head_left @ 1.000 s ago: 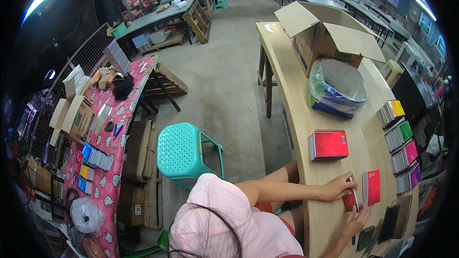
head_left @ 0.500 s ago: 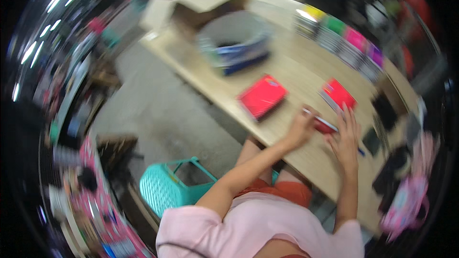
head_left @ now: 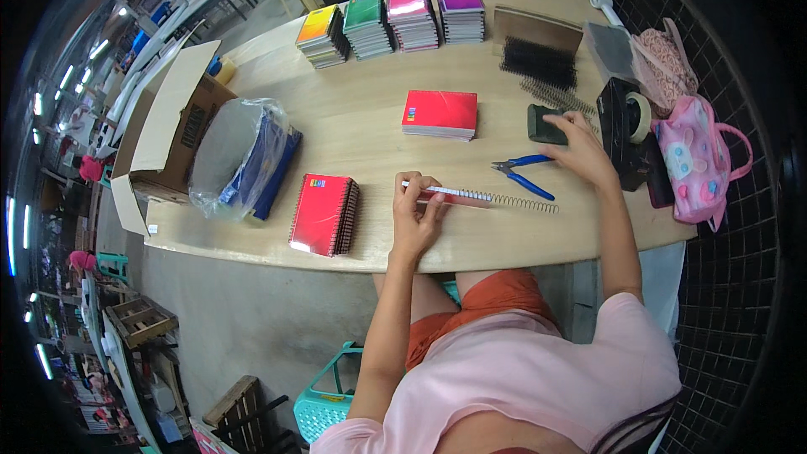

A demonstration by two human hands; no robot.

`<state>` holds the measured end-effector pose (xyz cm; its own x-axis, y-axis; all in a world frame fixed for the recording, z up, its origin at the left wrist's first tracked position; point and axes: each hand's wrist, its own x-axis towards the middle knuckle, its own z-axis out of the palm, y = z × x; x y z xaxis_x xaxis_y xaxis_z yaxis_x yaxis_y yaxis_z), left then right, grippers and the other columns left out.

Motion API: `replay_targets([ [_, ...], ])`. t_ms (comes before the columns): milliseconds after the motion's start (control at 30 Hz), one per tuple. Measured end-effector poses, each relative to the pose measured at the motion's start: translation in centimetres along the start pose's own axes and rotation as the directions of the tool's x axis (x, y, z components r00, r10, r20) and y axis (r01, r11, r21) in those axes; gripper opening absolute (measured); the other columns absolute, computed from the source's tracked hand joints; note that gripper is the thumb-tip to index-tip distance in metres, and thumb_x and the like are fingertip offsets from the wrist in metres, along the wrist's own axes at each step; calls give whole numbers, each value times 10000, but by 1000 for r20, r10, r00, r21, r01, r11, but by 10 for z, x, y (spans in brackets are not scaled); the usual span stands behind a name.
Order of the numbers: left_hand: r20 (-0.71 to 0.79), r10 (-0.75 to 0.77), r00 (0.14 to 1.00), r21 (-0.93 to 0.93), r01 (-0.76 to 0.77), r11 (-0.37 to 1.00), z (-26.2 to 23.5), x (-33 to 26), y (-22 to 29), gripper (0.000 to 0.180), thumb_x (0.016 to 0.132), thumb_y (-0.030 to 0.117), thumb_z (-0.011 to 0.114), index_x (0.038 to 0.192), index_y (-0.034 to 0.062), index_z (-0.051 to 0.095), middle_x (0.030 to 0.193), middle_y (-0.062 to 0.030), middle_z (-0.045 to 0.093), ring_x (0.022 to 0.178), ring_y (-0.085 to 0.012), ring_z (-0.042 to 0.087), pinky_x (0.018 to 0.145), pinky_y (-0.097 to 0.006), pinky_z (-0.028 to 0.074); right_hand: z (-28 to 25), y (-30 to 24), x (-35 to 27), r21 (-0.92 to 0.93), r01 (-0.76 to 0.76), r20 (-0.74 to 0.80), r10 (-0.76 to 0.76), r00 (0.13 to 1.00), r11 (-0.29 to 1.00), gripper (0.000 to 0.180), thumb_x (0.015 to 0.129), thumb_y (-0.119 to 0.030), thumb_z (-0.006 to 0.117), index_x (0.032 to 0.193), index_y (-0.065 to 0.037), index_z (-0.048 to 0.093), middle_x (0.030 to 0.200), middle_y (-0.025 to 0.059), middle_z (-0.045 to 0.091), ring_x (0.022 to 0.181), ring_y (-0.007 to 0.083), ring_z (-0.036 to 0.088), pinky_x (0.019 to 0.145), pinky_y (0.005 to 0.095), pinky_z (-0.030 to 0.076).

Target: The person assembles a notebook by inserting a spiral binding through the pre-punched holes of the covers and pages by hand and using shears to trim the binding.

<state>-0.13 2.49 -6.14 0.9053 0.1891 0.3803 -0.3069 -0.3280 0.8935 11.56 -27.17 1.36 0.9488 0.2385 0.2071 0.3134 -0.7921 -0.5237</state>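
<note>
My left hand (head_left: 418,220) pinches a thin red notebook (head_left: 464,197) standing on its edge near the table's front. Its white page edges face up, and a wire spiral coil (head_left: 528,203) sticks out from its right end. My right hand (head_left: 583,150) is at a dark green block (head_left: 542,124), fingertips on or just over it, thumb and fingers apart. Between the hands lie blue-handled pliers (head_left: 525,175). A stack of red notebooks (head_left: 440,111) without visible coils lies farther back. To the left, a stack of red spiral-bound notebooks (head_left: 321,214) rests near the front edge.
Yellow, green, pink and purple notebook stacks (head_left: 413,8) line the far edge. A cardboard box (head_left: 172,130) and a clear plastic bag (head_left: 235,155) stand left. Loose black coils (head_left: 540,63), a black tape dispenser (head_left: 618,130) and a pink pouch (head_left: 692,160) occupy the right.
My view has turned and sharpened. My right hand has left the notebook and reached right to the dark green block. My left hand still holds the notebook.
</note>
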Motion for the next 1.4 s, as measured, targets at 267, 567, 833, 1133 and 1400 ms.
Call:
replay_targets([
  [267,17,60,998,105,-61,993,-4,-3,6,164,844,37,682,984,5,600,1033,-112,482,936,-228,540,837,-322,464,-21,9,46,-509,482,486,-224,845,713,930,664,13,744,1464,-331,421,1608,43,210,1350,335,408,1083,487,407],
  [567,-14,89,996,81,-88,993,-1,-1,0,208,828,24,686,1013,17,591,1022,-131,504,896,-257,572,760,-343,495,-32,19,77,-305,718,509,-530,678,626,849,644,-370,803,1425,-207,511,1318,174,467,1196,312,458,987,453,423],
  [833,-1,117,993,110,-116,987,-3,-1,-12,239,859,-14,672,1035,28,517,967,-52,497,869,-140,534,776,-275,467,31,-64,17,729,128,443,-605,661,673,550,769,-501,725,1181,-136,733,1157,180,564,1105,331,542,994,391,413],
  [1133,-10,35,999,20,-35,999,1,0,-12,255,836,18,694,1025,22,523,979,-120,529,861,-253,567,786,-338,482,54,-71,22,516,184,467,-455,758,837,422,906,-417,657,1047,-30,749,1041,129,676,975,240,640,921,332,478],
  [1400,-34,-41,999,-92,37,995,3,-8,-23,477,867,32,699,1207,34,365,1052,-111,520,930,-184,549,832,-306,464,55,-95,26,405,269,511,-460,726,874,294,891,-312,676,947,-32,745,1143,103,656,1033,217,624,920,323,469],
])
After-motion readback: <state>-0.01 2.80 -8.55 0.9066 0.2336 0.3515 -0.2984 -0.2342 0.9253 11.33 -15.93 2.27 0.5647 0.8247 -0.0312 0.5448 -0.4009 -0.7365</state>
